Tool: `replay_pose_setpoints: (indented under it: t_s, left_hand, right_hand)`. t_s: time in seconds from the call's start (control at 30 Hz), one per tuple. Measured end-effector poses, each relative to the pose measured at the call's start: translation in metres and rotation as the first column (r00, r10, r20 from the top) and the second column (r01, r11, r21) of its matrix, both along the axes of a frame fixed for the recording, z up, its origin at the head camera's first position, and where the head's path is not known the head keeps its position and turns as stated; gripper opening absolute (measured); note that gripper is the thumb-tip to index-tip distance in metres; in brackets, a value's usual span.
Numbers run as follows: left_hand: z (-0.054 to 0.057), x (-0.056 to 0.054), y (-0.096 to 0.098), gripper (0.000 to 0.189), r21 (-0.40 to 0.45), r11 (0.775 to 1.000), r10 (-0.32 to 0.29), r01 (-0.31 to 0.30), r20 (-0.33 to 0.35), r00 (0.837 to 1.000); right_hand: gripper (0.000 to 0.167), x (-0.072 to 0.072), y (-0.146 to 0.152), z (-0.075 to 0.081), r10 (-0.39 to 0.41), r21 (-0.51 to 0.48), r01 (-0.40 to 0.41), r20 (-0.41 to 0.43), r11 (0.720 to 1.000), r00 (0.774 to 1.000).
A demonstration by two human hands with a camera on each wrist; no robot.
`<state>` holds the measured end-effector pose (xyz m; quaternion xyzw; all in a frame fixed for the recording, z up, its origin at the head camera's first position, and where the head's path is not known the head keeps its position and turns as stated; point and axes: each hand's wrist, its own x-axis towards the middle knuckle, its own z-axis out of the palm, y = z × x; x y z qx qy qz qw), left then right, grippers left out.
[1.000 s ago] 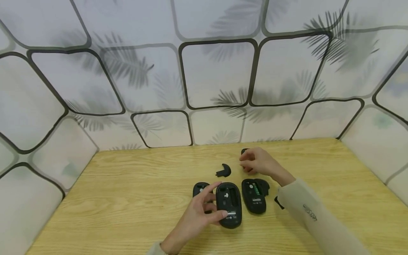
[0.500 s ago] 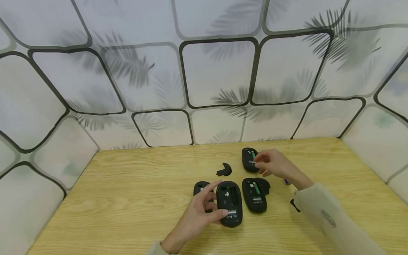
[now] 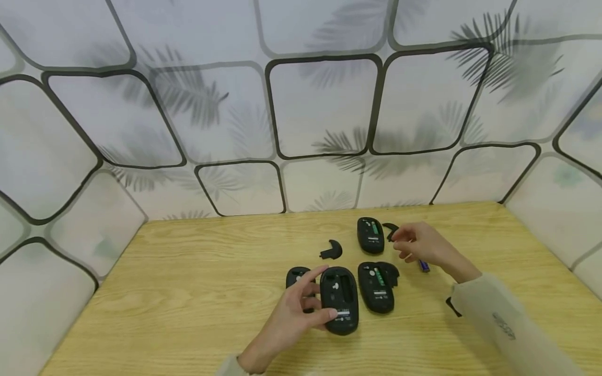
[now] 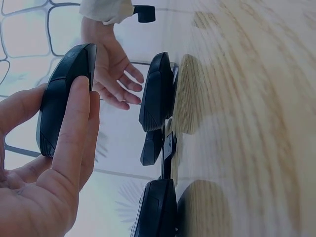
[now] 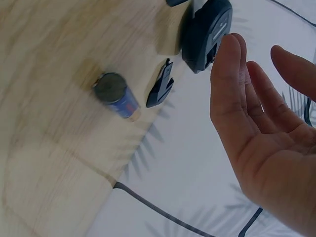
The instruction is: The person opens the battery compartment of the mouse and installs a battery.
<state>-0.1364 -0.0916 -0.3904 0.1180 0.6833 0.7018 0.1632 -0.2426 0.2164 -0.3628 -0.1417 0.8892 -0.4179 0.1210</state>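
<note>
My left hand (image 3: pixel 291 313) holds a black computer mouse (image 3: pixel 345 325) by its sides, its underside up and a dark open battery slot showing. In the left wrist view this mouse (image 4: pixel 61 98) is raised off the table, between thumb and fingers. My right hand (image 3: pixel 430 248) hovers over the table with nothing in its loosely bent fingers. Close by it lie a blue battery (image 3: pixel 424 266) and a black battery cover (image 3: pixel 390 228). The right wrist view has the battery (image 5: pixel 121 101) and cover (image 5: pixel 159 88) below the right hand (image 5: pixel 266 133).
Behind lies an upturned mouse (image 3: pixel 370 243) with a green battery in it. Another (image 3: pixel 376 300), also with a green battery, has a cover (image 3: pixel 389 271) beside it. A third mouse (image 3: pixel 295 275) is partly hidden behind my left hand. A loose cover (image 3: pixel 332 250) lies farther back.
My right hand has moved right, away from the back mouse, uncovering that mouse with its green battery, the cover beside it and the blue battery. My left hand keeps its hold.
</note>
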Motion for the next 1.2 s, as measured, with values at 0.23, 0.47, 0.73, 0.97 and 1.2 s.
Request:
replay_pose_setpoints:
  t_s: [0.23,0.47,0.73,0.97,1.2]
  left_hand:
    - [-0.001,0.001,0.0,0.073,0.034,0.999,-0.02,0.02,0.011,1.0]
    - [-0.001,0.0,0.0,0.073,0.029,0.999,-0.015,0.014,0.01,1.0]
    - [0.001,0.0,0.0,0.074,0.005,1.0,0.003,-0.003,0.02,1.0]
    - [0.003,-0.001,-0.001,0.075,0.001,1.0,-0.001,0.001,-0.006,1.0]
    - [0.004,0.0,-0.001,0.075,-0.001,1.0,-0.001,0.001,0.002,1.0]
  right_hand:
    - [0.031,0.001,0.013,-0.001,-0.026,0.037,0.026,0.006,0.999,1.0]
    - [0.03,0.0,0.028,-0.002,-0.041,0.058,0.041,-0.006,0.997,0.999]
    - [0.033,-0.003,0.041,-0.003,-0.063,0.069,0.062,0.006,0.996,0.998]
    - [0.035,-0.008,0.052,-0.005,-0.103,0.073,0.099,0.061,0.992,0.993]
    - [0.035,-0.01,0.057,-0.013,-0.133,0.078,0.124,0.13,0.989,0.982]
